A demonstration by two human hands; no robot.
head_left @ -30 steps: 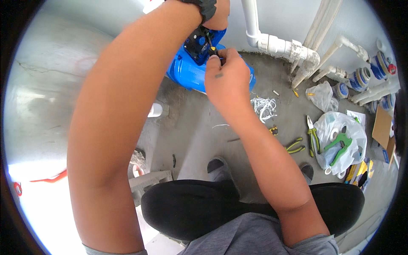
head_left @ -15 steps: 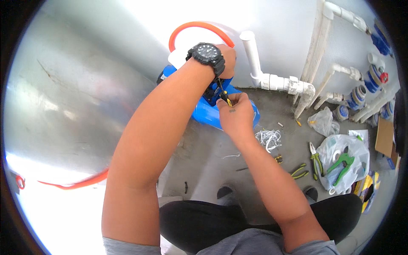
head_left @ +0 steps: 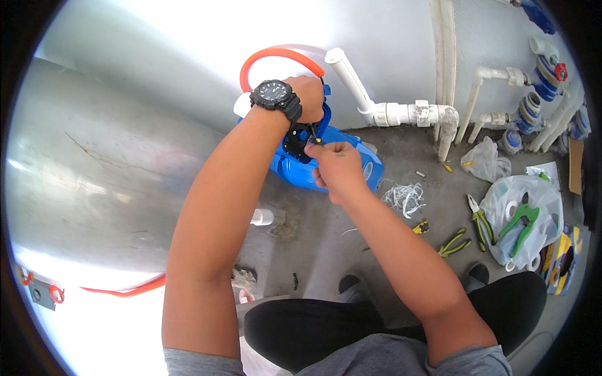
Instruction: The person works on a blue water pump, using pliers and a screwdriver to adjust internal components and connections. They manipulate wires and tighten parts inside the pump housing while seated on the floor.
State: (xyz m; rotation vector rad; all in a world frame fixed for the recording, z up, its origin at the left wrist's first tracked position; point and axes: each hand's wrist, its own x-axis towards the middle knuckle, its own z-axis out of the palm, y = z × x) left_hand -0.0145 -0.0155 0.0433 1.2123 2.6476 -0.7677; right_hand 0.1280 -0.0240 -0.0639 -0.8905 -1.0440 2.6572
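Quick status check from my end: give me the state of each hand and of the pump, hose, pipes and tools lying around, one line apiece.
left hand: gripping the top of the blue pump.
right hand: pinching a small tool at the pump's black box.
blue pump: standing on the floor, held.
orange hose: arched over the pump.
white pipe: jointed, running along the wall.
green-handled pliers: lying unused on the floor.
white wire scraps: loose pile on the floor.

Under you is a bare grey concrete floor (head_left: pixel 401 235). The blue pump housing (head_left: pixel 364 170) sits on it at twelve o'clock. A tangle of white wire (head_left: pixel 404 197) lies just right of it. At three o'clock you have green-handled pliers (head_left: pixel 455 243), a clear plastic bag (head_left: pixel 523 216) and a smaller knotted bag (head_left: pixel 481 160) near the wall.
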